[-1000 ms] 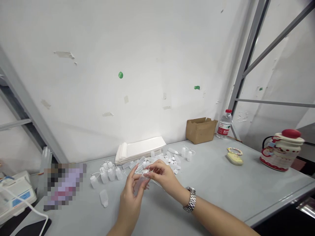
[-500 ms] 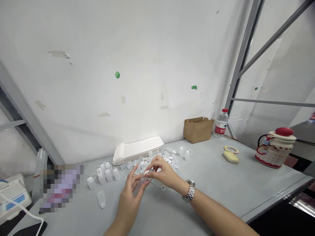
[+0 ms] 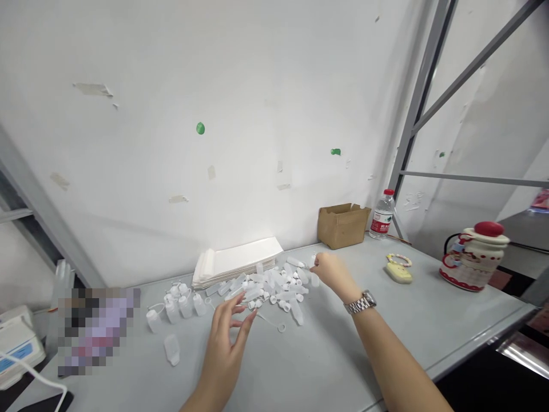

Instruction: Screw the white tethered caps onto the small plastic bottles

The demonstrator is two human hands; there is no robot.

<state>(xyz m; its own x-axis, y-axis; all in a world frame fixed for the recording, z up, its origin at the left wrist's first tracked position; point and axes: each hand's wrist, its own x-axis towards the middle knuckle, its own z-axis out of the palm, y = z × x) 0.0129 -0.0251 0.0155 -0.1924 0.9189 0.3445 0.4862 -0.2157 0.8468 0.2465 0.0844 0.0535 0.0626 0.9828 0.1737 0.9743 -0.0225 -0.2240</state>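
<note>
My left hand point(image 3: 227, 337) is open, thumb and fingers apart with nothing between them, at the near edge of a pile of small translucent squeeze bottles and white caps point(image 3: 274, 286). A thin white strap with a ring end point(image 3: 281, 328) lies beside its thumb. My right hand point(image 3: 337, 277), wearing a metal watch, is pinched closed at the right of the pile. Below its fingertips shows a small squeeze bottle point(image 3: 315, 280); the fingers partly hide its top. Another capped bottle point(image 3: 313, 260) stands just behind. Several capped bottles point(image 3: 185, 306) stand left of the pile.
A flat uncapped bottle point(image 3: 172, 349) lies at front left. Behind the pile rests a stack of white sheets point(image 3: 240, 260). A cardboard box point(image 3: 343, 225), water bottle point(image 3: 382, 214), bracelet point(image 3: 400, 260), yellow case point(image 3: 398, 273) and decorated flask point(image 3: 474, 257) stand or lie rightward.
My hands have come apart. The right hand has moved right and away from me with a small bottle, to the capped bottles there. My left hand has stayed near the pile and opened.
</note>
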